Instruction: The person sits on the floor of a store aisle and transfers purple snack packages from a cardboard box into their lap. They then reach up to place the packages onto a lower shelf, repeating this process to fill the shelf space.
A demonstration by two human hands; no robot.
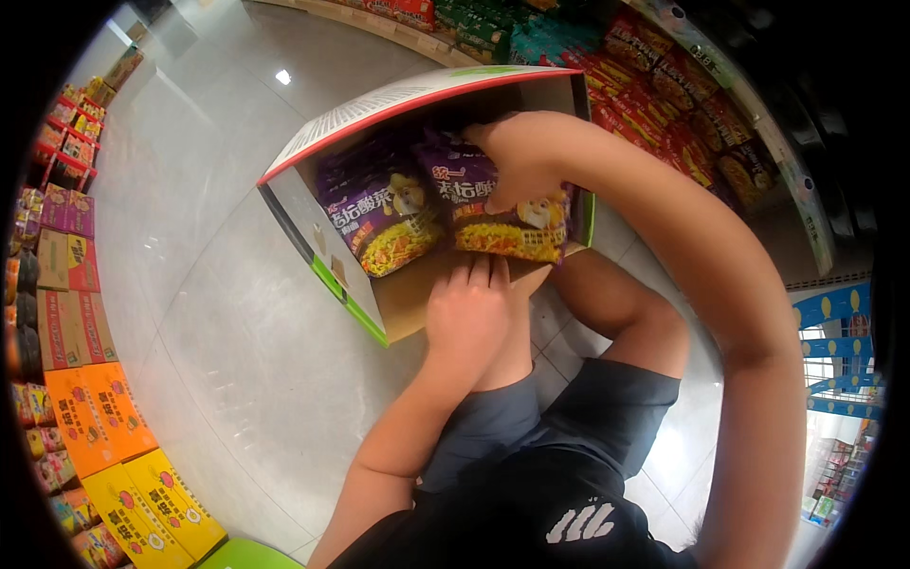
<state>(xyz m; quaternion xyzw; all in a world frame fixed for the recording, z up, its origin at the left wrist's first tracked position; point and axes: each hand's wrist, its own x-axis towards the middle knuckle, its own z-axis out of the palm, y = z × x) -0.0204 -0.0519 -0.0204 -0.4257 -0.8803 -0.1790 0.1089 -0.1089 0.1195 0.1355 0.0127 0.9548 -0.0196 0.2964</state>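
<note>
A cardboard carton (426,92) with red and green edges lies on its side before me, its mouth facing me. Inside are purple packets of instant noodles, one stack (387,213) at the left and one (498,231) at the right. My right hand (515,160) reaches into the carton and grips the right packets from above, its thumb across their front. Under the lower edge of those packets, my left hand (469,302) has its fingertips hidden; whether it grips them cannot be told.
Shelves of bagged noodles (640,92) run along the upper right. Stacked boxes (99,419) and packets line the left side. Grey floor tiles (213,284) lie between. My bent knees are just below the carton. A blue-trimmed wire rack (842,348) stands at the right.
</note>
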